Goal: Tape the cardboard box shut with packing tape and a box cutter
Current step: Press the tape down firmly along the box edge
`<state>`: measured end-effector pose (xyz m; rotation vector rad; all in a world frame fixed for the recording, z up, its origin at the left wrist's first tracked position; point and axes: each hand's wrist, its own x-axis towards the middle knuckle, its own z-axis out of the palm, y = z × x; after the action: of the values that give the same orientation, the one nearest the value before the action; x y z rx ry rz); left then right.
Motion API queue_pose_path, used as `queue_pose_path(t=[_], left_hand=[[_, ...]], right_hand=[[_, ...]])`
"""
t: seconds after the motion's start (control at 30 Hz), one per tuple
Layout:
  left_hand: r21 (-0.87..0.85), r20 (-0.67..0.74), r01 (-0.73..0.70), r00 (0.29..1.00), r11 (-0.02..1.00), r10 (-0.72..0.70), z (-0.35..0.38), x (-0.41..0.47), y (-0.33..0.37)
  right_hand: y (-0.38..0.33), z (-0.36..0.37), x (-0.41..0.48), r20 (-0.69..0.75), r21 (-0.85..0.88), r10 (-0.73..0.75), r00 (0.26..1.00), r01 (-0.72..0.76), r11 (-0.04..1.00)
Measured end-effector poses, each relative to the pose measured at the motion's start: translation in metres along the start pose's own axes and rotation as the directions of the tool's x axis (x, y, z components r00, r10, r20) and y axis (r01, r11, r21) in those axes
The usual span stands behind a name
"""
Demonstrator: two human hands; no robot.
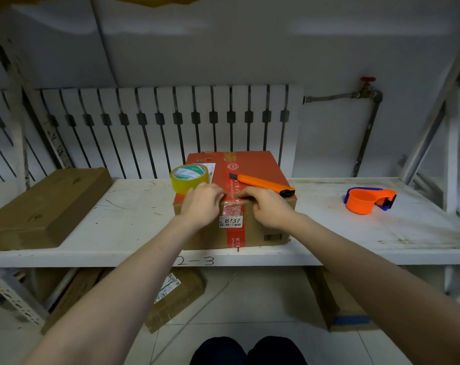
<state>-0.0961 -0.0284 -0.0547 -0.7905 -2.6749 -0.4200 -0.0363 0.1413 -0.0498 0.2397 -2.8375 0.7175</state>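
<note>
A cardboard box (265, 230) with a red top stands at the front edge of the white shelf (134, 214). A red tape strip runs down its middle over a white label reading 8737. A yellowish roll of packing tape (188, 179) sits on the box's left top corner. An orange box cutter (263, 184) lies across the right of the top. My left hand (201, 204) and my right hand (267, 206) rest on the box's front top edge on either side of the strip, fingertips pressing a clear piece of tape down there.
A flat brown carton (44, 206) lies on the shelf to the left. An orange and blue tape dispenser (368, 200) sits to the right. A radiator (171, 122) and a pipe with a red valve (367, 83) are behind. More cartons stand on the floor below.
</note>
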Motion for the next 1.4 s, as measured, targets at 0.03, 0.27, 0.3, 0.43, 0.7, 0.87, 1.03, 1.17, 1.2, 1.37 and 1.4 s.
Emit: queue_pose_path(t=[0.03, 0.27, 0.3, 0.43, 0.7, 0.87, 1.03, 1.17, 1.2, 1.37, 1.4], left_hand=[[0.022, -0.002, 0.009, 1.0, 1.0, -0.009, 0.001, 0.001, 0.0], [0.081, -0.004, -0.01, 1.0, 0.997, 0.011, 0.006, -0.002, 0.0], [0.097, -0.006, -0.02, 1.0, 0.995, 0.02, 0.006, -0.001, -0.001], [0.122, -0.004, -0.048, 0.999, 0.991, 0.049, 0.003, 0.002, -0.004], [0.088, -0.019, -0.071, 0.997, 0.994, 0.073, 0.003, 0.002, -0.005], [0.084, -0.062, -0.053, 0.996, 0.995, 0.058, 0.011, 0.001, -0.01], [0.114, -0.098, -0.043, 0.994, 0.993, 0.054, 0.019, -0.005, -0.009], [0.146, -0.097, -0.059, 0.993, 0.987, 0.074, 0.026, -0.012, -0.01], [0.152, -0.103, -0.063, 0.992, 0.986, 0.08, 0.026, -0.013, -0.011], [0.211, -0.056, -0.109, 0.991, 0.971, 0.123, 0.022, -0.015, -0.02], [0.217, -0.035, -0.116, 0.991, 0.969, 0.126, 0.021, -0.016, -0.022]], right_hand=[[0.0, 0.0, 0.002, -0.006, 0.005, 0.007, 1.0, -0.007, 1.0], [-0.005, 0.008, 0.02, -0.005, -0.234, -0.045, 0.999, 0.043, 0.971], [-0.004, 0.01, 0.021, -0.013, -0.256, -0.057, 0.998, 0.052, 0.965], [0.001, 0.011, 0.022, -0.045, -0.241, -0.066, 0.997, 0.053, 0.969], [0.005, 0.016, 0.025, -0.11, -0.256, -0.1, 0.989, 0.069, 0.964], [0.013, 0.027, 0.026, -0.171, -0.286, -0.158, 0.972, 0.105, 0.953], [0.017, 0.038, 0.021, -0.207, -0.405, -0.228, 0.951, 0.128, 0.905], [0.019, 0.034, 0.021, -0.179, -0.374, -0.234, 0.956, 0.154, 0.915], [0.02, 0.032, 0.023, -0.174, -0.34, -0.231, 0.957, 0.162, 0.926], [0.013, 0.034, 0.03, -0.245, -0.326, -0.213, 0.946, 0.126, 0.937], [0.013, 0.036, 0.031, -0.254, -0.339, -0.22, 0.942, 0.126, 0.932]])
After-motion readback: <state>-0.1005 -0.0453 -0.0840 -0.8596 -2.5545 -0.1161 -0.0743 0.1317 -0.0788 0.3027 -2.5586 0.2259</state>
